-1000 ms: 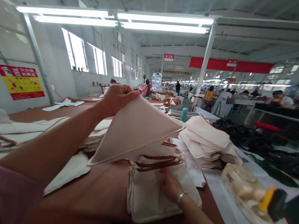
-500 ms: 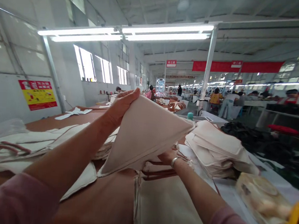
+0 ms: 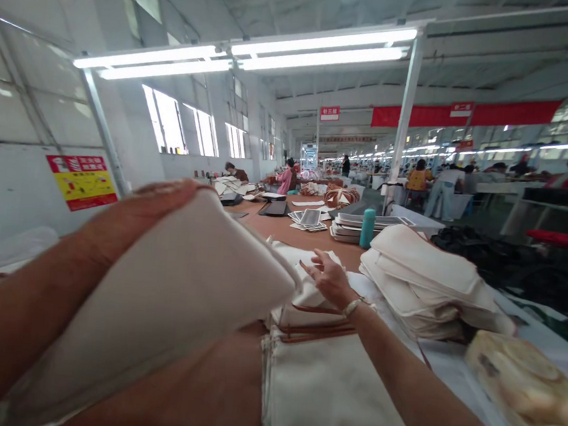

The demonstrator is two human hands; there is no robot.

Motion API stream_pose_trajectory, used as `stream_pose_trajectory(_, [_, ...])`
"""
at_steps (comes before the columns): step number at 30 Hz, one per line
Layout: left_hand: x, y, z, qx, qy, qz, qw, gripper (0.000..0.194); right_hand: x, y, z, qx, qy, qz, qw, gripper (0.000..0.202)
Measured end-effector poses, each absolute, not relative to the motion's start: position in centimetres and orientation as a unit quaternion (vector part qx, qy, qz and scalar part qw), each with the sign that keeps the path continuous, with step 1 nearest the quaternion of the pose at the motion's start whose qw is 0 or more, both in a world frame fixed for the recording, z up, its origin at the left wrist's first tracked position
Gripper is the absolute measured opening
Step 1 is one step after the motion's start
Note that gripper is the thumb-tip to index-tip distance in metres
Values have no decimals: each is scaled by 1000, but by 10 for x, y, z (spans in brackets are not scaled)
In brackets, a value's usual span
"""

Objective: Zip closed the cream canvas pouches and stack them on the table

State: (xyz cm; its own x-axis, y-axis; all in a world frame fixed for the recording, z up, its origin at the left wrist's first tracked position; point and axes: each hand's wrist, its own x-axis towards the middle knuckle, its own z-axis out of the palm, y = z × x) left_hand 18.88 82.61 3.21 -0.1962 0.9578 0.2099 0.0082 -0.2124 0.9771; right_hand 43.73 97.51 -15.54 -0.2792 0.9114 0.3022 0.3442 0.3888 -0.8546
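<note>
A large off-white fabric panel (image 3: 170, 296) with stitched edges hangs tilted on the left, somewhat blurred. At its top edge my left hand (image 3: 173, 192) is closed on it, the fingertips partly hidden behind it. My right hand (image 3: 332, 279), with a bracelet at the wrist, is open, its fingers apart over a pile of pale panels (image 3: 313, 299). Whether those fingers touch the pile I cannot tell. Nearer to me lies a stack of off-white panels (image 3: 332, 392) with several layered edges showing.
A tall uneven stack of pale panels (image 3: 423, 273) stands right of my right hand. Behind it are a teal bottle (image 3: 367, 228) and flat grey-framed pieces (image 3: 308, 219). A yellowish plastic container (image 3: 524, 380) sits at the right. Several people work farther back.
My left hand has carried the panel left and closer to me. My right hand, earlier partly behind the panel, has risen over the pile with its fingers spread.
</note>
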Motion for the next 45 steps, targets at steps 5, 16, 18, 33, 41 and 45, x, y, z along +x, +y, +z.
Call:
stream_pose_trajectory(5, [217,801,-26,610,323,359,628,28,435,883,-132,-225,-734,479,427,70])
stream_pose_trajectory(16, [216,784,-84,663,262,356,604,29,465,772,-186,-100,-494,765,401,34])
stream_pose_trajectory(18, [215,784,-95,661,272,364,597,29,464,759,-192,-85,-474,780,401,37])
stream_pose_trajectory(33, [251,753,-124,766,323,151,536,41,471,744,-165,-227,-823,423,305,13])
stream_pose_trajectory(41, [259,739,-137,704,309,209,604,31,487,744,-164,-276,-794,467,275,24])
stream_pose_trajectory(45, [263,737,-136,722,342,200,567,29,493,741,-158,-271,-808,460,247,30])
